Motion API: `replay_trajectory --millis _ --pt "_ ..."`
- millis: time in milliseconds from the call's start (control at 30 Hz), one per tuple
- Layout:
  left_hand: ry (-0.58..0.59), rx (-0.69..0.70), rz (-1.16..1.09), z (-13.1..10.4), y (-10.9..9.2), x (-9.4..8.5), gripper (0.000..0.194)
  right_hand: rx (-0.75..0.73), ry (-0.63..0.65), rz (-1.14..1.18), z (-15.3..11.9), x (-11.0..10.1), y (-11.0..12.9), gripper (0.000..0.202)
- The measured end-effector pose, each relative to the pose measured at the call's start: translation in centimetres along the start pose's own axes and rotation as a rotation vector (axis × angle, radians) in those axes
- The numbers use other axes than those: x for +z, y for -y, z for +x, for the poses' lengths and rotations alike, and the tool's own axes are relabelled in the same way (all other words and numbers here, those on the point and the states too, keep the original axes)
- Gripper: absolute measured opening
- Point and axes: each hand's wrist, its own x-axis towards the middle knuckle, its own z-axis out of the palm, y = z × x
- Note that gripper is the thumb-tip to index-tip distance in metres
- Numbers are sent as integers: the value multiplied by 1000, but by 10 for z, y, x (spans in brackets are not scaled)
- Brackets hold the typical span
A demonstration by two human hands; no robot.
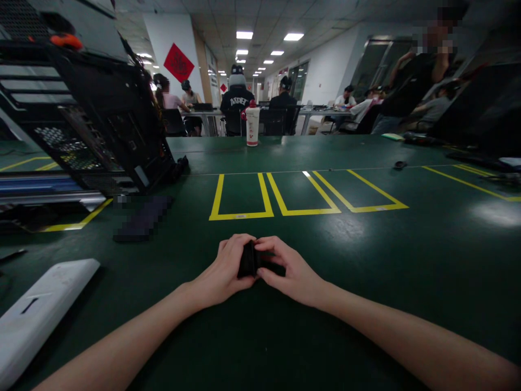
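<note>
Between my two hands, just above or on the green table, is a small black object [248,262] with a thin raised edge facing right; I cannot make out its kind. My left hand [226,267] is wrapped round its left side, thumb below and fingers over the top. From the right, my right hand [287,269] pinches its edge with thumb and fingertips. The palms hide part of it. Beyond the hands, yellow tape outlines [241,216] mark the green table [260,336].
An open black computer case [109,119] stands at left, near a dark phone-like slab [144,218]. A white device [44,309] lies at front left. A white cup [252,126] is on the far edge. A small black round item [400,164] sits right. People sit beyond; one stands right.
</note>
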Motion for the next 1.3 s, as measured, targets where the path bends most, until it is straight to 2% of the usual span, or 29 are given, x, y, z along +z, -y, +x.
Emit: replay_trajectory --millis 133,333,600,733,833,1033,1300 --pt "-2 14 6 0 -2 0 53 16 -37 58 1 2 -3 25" --pt "23 -12 -30 -1 -2 -2 52 82 -18 56 3 0 1 35" --pt "1 -1 -28 -1 0 0 56 16 22 8 1 0 -2 35" --pt "3 -5 -17 -1 1 0 55 33 -69 13 -2 -1 -1 34" --pt "-7 -3 -2 -1 2 1 53 122 -133 102 -2 -5 1 32" --pt "-16 20 20 -2 1 1 55 255 30 314 6 -5 -1 35" --pt "-25 69 76 -5 2 3 55 412 66 349 20 -10 1 32"
